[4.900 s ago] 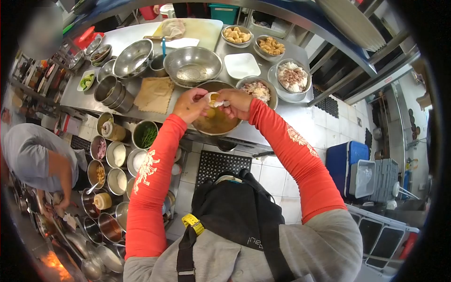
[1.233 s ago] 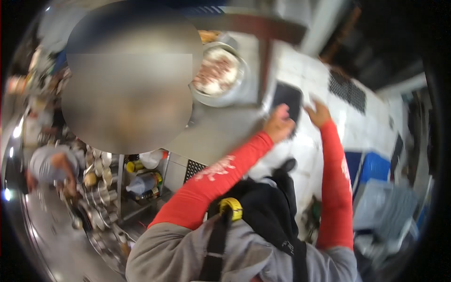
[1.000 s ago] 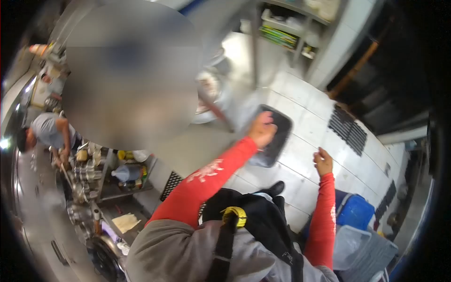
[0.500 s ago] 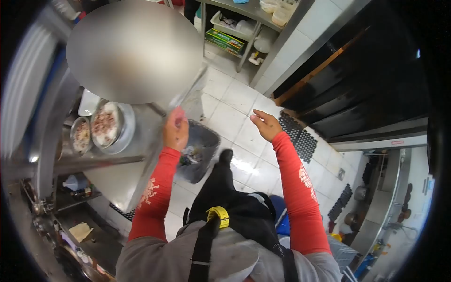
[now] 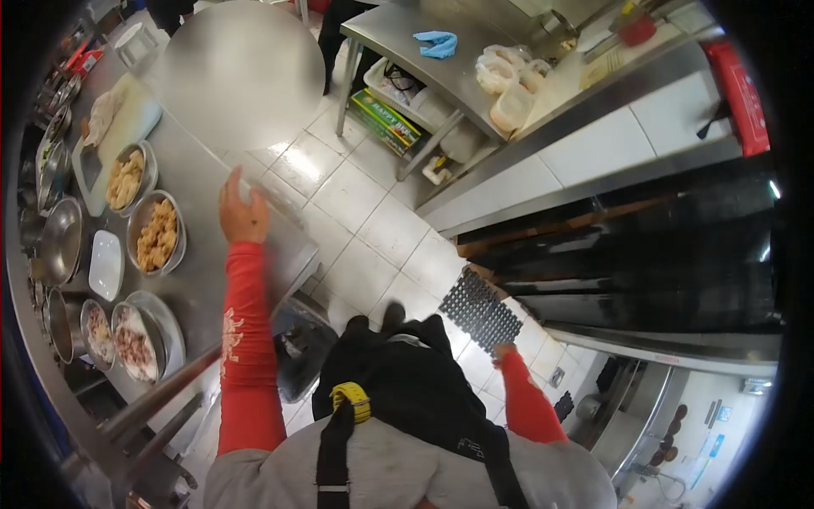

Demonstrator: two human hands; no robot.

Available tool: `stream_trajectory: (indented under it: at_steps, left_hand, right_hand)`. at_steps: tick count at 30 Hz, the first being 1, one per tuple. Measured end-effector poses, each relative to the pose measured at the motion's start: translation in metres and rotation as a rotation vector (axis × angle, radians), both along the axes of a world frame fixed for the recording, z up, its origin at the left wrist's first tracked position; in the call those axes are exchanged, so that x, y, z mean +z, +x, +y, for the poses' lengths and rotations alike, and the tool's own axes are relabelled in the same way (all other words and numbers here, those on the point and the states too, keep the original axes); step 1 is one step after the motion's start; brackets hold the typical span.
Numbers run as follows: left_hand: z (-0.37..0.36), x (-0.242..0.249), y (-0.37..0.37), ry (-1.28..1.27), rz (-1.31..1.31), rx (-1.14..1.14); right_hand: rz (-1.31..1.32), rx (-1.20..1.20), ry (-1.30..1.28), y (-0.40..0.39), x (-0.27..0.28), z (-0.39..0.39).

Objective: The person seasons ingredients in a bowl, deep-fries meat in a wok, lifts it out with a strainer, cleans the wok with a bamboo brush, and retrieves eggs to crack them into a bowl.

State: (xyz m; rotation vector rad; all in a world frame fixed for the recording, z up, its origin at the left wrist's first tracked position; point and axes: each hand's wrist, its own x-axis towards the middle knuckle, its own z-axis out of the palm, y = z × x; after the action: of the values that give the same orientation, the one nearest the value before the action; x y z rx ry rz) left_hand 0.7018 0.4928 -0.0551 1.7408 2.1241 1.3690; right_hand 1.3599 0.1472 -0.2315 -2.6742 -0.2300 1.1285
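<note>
My left hand (image 5: pixel 243 212), in a red sleeve, reaches over the edge of the steel table (image 5: pixel 203 182) with fingers apart and nothing visible in them. Nearest to it on the tabletop is a metal bowl of golden-brown fried pieces (image 5: pixel 158 236). Behind that stands a second bowl of paler pieces (image 5: pixel 125 180). A white rectangular dish (image 5: pixel 106 265) and bowls of reddish chopped food in white (image 5: pixel 136 343) lie closer to my body. Low on my right side, my right hand (image 5: pixel 505 349) hangs over the floor by a black mat; its fingers are mostly hidden.
A dark bin (image 5: pixel 301 360) stands under the table's near corner. A black perforated mat (image 5: pixel 482 310) lies on the white tiled floor. At the back is a steel counter (image 5: pixel 390 30) with a blue cloth (image 5: pixel 436 44) and plastic bags of food (image 5: pixel 509 81). Black panels line the right.
My view has swung so that more of the left table and back counter shows. My left hand has shifted left and up over the table edge; my right hand has dropped lower.
</note>
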Motion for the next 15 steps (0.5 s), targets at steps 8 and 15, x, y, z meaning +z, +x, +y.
stream_trajectory:
  at_steps: [8,15]
  left_hand:
    - [0.073,-0.021,-0.038,-0.131,0.272,0.164]
    - [0.104,-0.029,-0.064,-0.354,0.457,0.325]
  right_hand:
    - [-0.399,1.517,0.607,-0.216,0.116,0.528]
    - [-0.928,1.366,0.367,-0.171,0.096,0.947]
